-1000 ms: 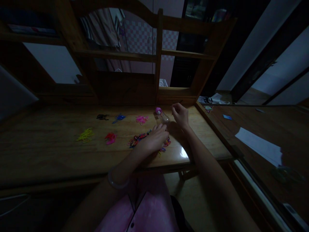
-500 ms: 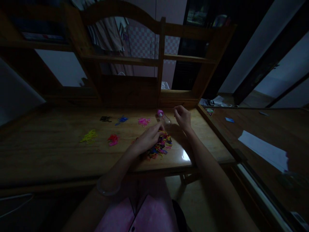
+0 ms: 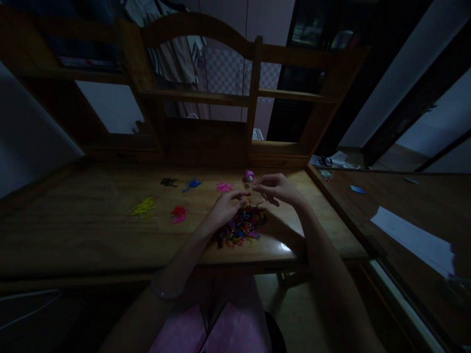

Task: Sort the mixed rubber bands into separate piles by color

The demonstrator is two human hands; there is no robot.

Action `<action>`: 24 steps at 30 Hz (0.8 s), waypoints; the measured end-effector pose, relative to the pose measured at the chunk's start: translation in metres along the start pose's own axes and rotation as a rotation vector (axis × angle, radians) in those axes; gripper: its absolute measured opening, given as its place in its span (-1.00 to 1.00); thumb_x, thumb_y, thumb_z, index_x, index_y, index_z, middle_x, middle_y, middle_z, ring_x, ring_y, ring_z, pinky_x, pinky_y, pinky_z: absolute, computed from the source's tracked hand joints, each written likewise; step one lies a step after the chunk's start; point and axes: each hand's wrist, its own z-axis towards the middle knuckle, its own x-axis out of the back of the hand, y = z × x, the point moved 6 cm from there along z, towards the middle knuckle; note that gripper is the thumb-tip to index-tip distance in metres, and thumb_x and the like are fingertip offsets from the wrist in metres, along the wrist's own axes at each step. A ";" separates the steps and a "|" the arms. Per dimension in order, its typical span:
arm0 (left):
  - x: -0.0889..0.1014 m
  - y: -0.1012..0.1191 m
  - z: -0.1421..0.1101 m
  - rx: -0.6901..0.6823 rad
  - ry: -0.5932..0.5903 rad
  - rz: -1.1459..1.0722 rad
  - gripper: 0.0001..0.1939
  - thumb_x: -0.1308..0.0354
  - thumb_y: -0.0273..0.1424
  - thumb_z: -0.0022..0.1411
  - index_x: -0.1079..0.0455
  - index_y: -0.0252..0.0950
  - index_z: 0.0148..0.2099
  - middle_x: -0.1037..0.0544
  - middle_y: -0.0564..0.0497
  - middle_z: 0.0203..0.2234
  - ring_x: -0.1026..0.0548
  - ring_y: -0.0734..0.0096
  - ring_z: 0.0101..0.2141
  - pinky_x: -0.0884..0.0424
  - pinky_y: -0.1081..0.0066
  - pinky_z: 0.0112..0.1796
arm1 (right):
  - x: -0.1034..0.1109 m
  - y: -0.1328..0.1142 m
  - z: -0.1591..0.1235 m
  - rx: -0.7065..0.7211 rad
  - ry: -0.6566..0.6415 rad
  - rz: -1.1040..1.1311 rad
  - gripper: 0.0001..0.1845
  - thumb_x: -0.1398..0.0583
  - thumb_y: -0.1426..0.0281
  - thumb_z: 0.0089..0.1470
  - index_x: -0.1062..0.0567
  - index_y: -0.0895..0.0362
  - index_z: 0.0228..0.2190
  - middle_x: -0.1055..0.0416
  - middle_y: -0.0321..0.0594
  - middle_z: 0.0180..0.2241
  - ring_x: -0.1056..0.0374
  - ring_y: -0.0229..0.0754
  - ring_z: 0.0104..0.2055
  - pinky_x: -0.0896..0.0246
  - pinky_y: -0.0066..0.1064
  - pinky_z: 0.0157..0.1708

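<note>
**Single colours apart, mixed colours together**

The heap of small, thin, many-coloured loops (image 3: pixel 240 231), perhaps elastic bands, lies on the pale wooden counter (image 3: pixel 103 240) near its front edge, right of the middle, within easy reach of both hands. The left hand (image 3: pixel 228 206) is at the heap's back margin, fingers curled; the right hand (image 3: pixel 276 189) hangs just beyond, thumb and forefinger drawn together near the left fingertips. In this dim light I cannot tell whether either grip is grasping a loop; the facing fingertips suggest delicate handling of something small.

A clear bottle with a pink cap (image 3: pixel 250 176) is toward the back edge, mostly hidden by the right hand, presumably set out of the heap's way.

Five small piles spread leftward: a black pile (image 3: pixel 168 182), a blue pile (image 3: pixel 192 184) and a pink pile (image 3: pixel 224 187) nearer the back edge, a yellow pile (image 3: pixel 143 208) and a red-and-pink pile (image 3: pixel 179 214) farther forward. Bare wood separates them, apparently so that the colours do not mingle.
</note>
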 end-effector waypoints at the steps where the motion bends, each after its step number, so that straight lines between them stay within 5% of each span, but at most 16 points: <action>1: 0.000 0.003 -0.001 -0.019 0.004 0.011 -0.73 -0.16 -0.41 0.17 -0.51 -0.32 -0.08 -0.58 -0.07 -0.25 -0.50 0.25 -0.17 -0.35 0.31 -0.08 | -0.007 -0.001 -0.003 -0.040 -0.095 -0.005 -0.62 -0.26 0.12 0.04 -0.52 0.21 -0.30 -0.32 -0.37 -0.67 -0.15 -0.43 -0.76 0.05 -0.58 -0.82; 6: -0.006 0.004 -0.003 -0.013 -0.040 -0.089 -0.72 -0.16 -0.39 0.19 -0.49 -0.32 -0.05 -0.59 -0.08 -0.24 -0.52 0.27 -0.20 -0.39 0.33 -0.13 | -0.028 0.004 -0.008 -0.146 -0.318 0.006 -0.61 -0.35 0.15 -0.08 -0.52 0.22 -0.34 -0.31 -0.42 -0.71 -0.17 -0.42 -0.79 0.06 -0.61 -0.86; 13: -0.001 -0.002 -0.015 0.122 -0.039 -0.194 -0.75 -0.22 -0.34 0.16 -0.53 -0.33 -0.12 -0.60 -0.08 -0.25 -0.53 0.32 -0.27 -0.41 0.39 -0.20 | -0.021 0.002 -0.011 -0.141 -0.358 0.156 -0.67 -0.32 0.21 -0.01 -0.49 0.25 -0.36 -0.30 -0.44 -0.74 -0.11 -0.43 -0.83 0.09 -0.62 -0.89; 17: -0.004 -0.008 -0.028 0.294 -0.077 -0.560 -0.74 -0.23 -0.34 0.18 -0.50 -0.33 -0.08 -0.60 -0.05 -0.29 -0.53 0.46 -0.36 -0.44 0.48 -0.27 | -0.010 0.000 -0.012 -0.122 -0.289 0.218 -0.70 -0.32 0.23 0.00 -0.47 0.24 -0.38 -0.28 -0.46 -0.76 -0.06 -0.46 -0.86 0.17 -0.63 -0.91; 24: 0.000 -0.020 -0.031 0.356 0.097 -0.973 -0.89 -0.25 -0.54 0.15 -0.47 -0.39 -0.22 -0.59 -0.08 -0.25 -0.56 0.43 -0.22 -0.48 0.45 -0.08 | -0.034 0.005 -0.012 -0.235 -0.439 0.071 -0.65 -0.33 0.16 -0.05 -0.47 0.22 -0.41 -0.30 -0.44 -0.74 -0.18 -0.40 -0.81 0.03 -0.62 -0.88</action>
